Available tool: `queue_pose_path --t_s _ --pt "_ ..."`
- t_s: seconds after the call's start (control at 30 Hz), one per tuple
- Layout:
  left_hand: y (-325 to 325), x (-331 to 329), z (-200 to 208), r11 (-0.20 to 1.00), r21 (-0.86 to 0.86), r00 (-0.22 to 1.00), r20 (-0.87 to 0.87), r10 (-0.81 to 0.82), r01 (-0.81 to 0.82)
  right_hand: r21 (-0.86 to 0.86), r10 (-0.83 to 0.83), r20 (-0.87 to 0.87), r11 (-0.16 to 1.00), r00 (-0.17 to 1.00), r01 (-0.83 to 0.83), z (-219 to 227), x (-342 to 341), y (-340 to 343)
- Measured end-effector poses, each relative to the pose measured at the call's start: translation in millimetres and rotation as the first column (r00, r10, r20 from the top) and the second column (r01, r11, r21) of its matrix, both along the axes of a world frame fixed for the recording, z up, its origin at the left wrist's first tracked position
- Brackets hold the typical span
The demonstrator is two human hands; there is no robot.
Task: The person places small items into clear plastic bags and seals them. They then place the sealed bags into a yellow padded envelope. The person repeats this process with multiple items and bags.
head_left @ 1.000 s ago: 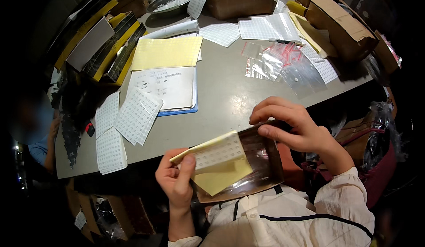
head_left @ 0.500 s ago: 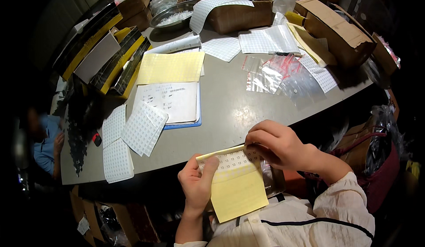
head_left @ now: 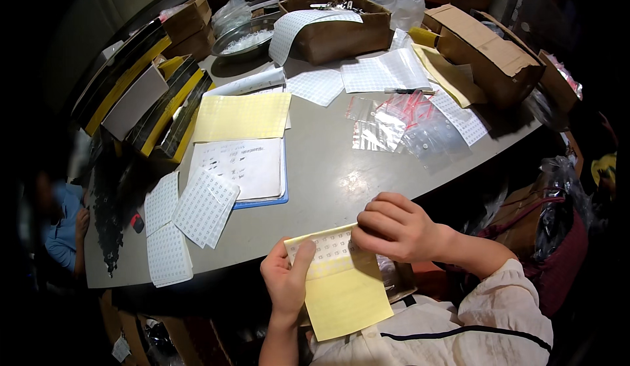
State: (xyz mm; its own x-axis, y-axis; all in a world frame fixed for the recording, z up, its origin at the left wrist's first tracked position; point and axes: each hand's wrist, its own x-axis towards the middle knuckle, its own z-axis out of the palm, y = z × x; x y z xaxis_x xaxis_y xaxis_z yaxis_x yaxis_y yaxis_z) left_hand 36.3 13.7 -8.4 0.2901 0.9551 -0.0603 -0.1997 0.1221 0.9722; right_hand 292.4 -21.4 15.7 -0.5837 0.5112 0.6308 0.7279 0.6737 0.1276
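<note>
Over the table's near edge I hold a sticker sheet (head_left: 348, 304) with a yellow backing and rows of small printed white labels along its upper part. My left hand (head_left: 287, 277) is closed on its left side, thumb lying across the front and fingers behind. At the upper right corner my right hand (head_left: 399, 229) is closed, its fingers curled and pressed to the sheet's edge. The fingertips there are partly hidden, so any loose label between them cannot be made out. The sheet's lower part hangs toward my lap.
On the grey table (head_left: 315, 162) lie a notebook (head_left: 252, 169), a yellow sheet (head_left: 243, 117), white label sheets (head_left: 209, 205) and clear zip bags (head_left: 420, 130). Farther back stand a metal bowl (head_left: 230, 48) and cardboard boxes (head_left: 341, 38). Yellow-black boxes (head_left: 164, 113) stand left, near a person in blue (head_left: 62, 225).
My right hand has shifted a little left over the sheet's upper right corner, its fingers more curled. The left hand keeps its hold. The whole view has tilted slightly.
</note>
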Motion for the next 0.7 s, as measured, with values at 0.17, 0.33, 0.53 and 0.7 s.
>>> queue_pose_path --t_s 0.17,0.33,0.53,0.7 --pt "2.6 1.3 -4.3 0.999 -0.03 1.0 0.015 -0.012 0.012 -0.001 0.063 0.063 0.998 0.996 -0.063 1.3 5.1 -3.2" --pt "5.4 2.5 -6.5 0.999 -0.048 1.0 0.023 0.008 -0.007 -0.063 -0.009 -0.272 0.998 0.962 -0.009 8.2 16.6 13.0" --pt "-0.8 1.7 -6.0 0.999 -0.002 0.999 -0.011 0.039 -0.039 -0.362 -0.389 -0.426 0.901 0.817 0.24 -0.7 52.7 49.1" --pt "-5.9 -4.8 -8.9 0.994 0.093 0.998 -0.003 0.055 -0.054 -0.545 -0.28 -0.388 0.838 0.878 0.026 9.7 22.5 13.7"
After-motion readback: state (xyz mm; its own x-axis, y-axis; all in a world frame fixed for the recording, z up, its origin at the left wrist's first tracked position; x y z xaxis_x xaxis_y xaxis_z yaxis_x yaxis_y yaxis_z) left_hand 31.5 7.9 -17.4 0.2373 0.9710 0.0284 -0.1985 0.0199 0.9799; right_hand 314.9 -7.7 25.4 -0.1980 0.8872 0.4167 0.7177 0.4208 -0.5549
